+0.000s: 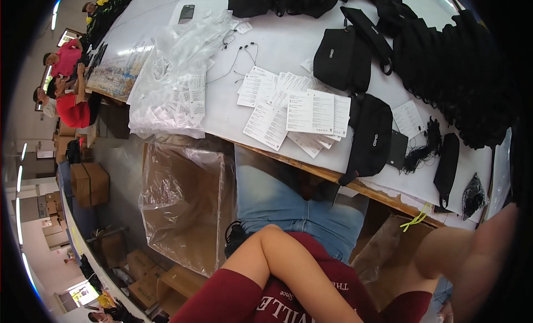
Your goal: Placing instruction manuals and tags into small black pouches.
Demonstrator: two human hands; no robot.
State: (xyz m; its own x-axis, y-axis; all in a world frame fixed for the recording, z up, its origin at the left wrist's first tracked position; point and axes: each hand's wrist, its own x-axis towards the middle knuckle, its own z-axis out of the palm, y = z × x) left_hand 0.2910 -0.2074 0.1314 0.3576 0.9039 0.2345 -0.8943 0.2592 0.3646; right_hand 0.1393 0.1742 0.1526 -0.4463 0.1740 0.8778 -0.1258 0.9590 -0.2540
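My left arm [311, 273] is bent across my body, and its forearm runs out through the lower edge; my left hand is hidden from view. My right arm [444, 253] is raised at the right, blurred and close to the camera, with the hand outside the picture. Before me, a black pouch [371, 137] lies at the table's near edge, beside printed white cards [311, 113] in loose piles. Another black pouch [342, 57] lies farther back. To the right are a bundle of black cords [425, 148] and a narrow black fabric piece [446, 170].
Clear plastic bags [172, 92] cover the table's left part. Black pouches are heaped [455, 81] at the right. A plastic-lined carton [186, 206] stands below the edge. A phone [187, 12] lies at the back. Other people [75, 106] are at the far left.
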